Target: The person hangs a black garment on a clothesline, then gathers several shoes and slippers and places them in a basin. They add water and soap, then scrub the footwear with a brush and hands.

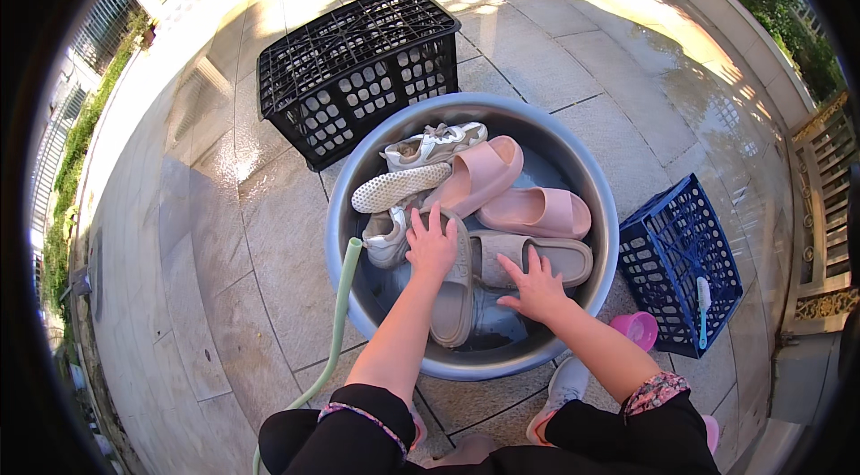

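Observation:
Before me stands a large round metal basin [606, 206] with some water, holding footwear. My left hand [432, 248] lies spread over a grey slide sandal [454, 310]; its fingers are apart. Over the edge of another grey slide [560, 261], my right hand [535, 287] is spread too; whether it touches is hard to tell. Two pink slides [537, 211] lie behind them. At the basin's left are white-and-grey sneakers [433, 145] and a white perforated insole [401, 188]. A green hose [342, 297] ends at the basin's left rim.
An upturned-looking black plastic crate [363, 58] stands behind the basin. To the right is a blue plastic crate [678, 266] with a brush [703, 314] on it, beside a pink cup [635, 330]. The paving [275, 253] is wet in places.

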A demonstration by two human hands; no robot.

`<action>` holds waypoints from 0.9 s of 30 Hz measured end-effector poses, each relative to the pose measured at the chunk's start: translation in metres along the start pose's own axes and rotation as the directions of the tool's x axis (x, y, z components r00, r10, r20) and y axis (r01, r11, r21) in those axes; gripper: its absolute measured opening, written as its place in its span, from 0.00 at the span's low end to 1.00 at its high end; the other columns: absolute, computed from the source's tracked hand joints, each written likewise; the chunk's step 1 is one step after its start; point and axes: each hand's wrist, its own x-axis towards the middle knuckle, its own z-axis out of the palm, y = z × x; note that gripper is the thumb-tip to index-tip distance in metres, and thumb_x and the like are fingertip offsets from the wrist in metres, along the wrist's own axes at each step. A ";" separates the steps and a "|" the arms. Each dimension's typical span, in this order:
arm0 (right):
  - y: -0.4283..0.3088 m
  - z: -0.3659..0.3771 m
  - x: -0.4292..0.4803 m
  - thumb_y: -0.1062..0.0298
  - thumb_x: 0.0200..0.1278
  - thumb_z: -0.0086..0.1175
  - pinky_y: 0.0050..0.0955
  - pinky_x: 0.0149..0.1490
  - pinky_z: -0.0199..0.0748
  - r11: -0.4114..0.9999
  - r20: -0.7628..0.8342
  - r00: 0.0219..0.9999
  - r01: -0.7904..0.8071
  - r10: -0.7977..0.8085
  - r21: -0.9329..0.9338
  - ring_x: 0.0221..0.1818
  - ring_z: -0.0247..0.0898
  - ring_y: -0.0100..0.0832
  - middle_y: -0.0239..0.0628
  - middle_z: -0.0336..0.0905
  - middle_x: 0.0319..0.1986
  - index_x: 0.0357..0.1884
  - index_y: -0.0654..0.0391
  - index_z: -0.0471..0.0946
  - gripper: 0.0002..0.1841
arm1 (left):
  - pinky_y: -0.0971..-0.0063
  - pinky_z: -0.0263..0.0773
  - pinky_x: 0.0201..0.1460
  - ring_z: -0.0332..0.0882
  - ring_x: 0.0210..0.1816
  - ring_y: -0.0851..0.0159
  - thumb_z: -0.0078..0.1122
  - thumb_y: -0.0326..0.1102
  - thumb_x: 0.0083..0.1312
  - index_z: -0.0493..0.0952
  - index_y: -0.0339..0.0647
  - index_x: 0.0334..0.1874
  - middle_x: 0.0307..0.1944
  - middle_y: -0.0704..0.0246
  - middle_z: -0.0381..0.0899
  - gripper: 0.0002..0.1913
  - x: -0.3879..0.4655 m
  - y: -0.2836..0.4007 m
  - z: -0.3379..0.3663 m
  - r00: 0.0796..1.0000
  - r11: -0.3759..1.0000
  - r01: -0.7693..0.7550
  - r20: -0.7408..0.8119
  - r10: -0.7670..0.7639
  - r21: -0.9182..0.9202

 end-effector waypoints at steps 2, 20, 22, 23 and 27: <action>0.007 0.020 0.016 0.54 0.46 0.59 0.59 0.48 0.61 1.000 -0.064 0.998 0.008 -0.007 0.010 0.57 0.52 0.53 0.49 0.54 0.56 0.60 0.29 0.54 0.37 | 0.45 0.59 0.49 0.48 0.62 0.48 0.41 0.54 0.62 0.54 0.61 0.63 0.65 0.60 0.43 0.27 -0.008 0.001 0.010 0.999 0.999 0.023 -0.043 -0.024 -0.033; 0.027 -0.015 0.038 0.61 0.51 0.51 0.50 0.58 0.52 0.986 -0.342 0.932 0.068 -0.118 -0.154 0.55 0.59 0.40 0.44 0.61 0.54 0.49 0.38 0.71 0.19 | 0.39 0.62 0.44 0.59 0.56 0.46 0.51 0.52 0.58 0.40 0.45 0.65 0.62 0.54 0.46 0.40 -0.054 0.010 0.052 0.591 0.010 0.730 0.624 -0.510 -0.683; 0.018 -0.032 0.021 0.57 0.49 0.54 0.49 0.55 0.55 0.999 -0.123 0.992 -0.033 0.031 -0.019 0.54 0.61 0.43 0.44 0.60 0.54 0.50 0.41 0.70 0.21 | 0.37 0.67 0.39 0.67 0.49 0.46 0.50 0.49 0.60 0.45 0.43 0.61 0.58 0.54 0.55 0.34 -0.059 0.020 0.047 0.527 -0.068 0.765 0.682 -0.508 -0.641; 0.013 -0.040 0.014 0.55 0.48 0.56 0.48 0.54 0.57 0.995 0.000 0.996 -0.094 0.094 0.042 0.53 0.62 0.44 0.44 0.60 0.55 0.50 0.42 0.70 0.23 | 0.39 0.68 0.39 0.69 0.47 0.47 0.49 0.49 0.61 0.48 0.43 0.60 0.55 0.55 0.58 0.31 -0.062 0.016 0.045 0.556 -0.054 0.768 0.706 -0.438 -0.638; 0.044 -0.061 0.006 0.54 0.45 0.60 0.41 0.51 0.62 0.978 0.312 0.932 -0.204 0.184 0.034 0.48 0.68 0.40 0.43 0.71 0.46 0.54 0.46 0.66 0.30 | 0.50 0.73 0.35 0.74 0.38 0.54 0.46 0.49 0.63 0.59 0.41 0.53 0.43 0.59 0.70 0.23 -0.065 0.012 0.025 0.656 0.040 0.751 0.737 -0.166 -0.659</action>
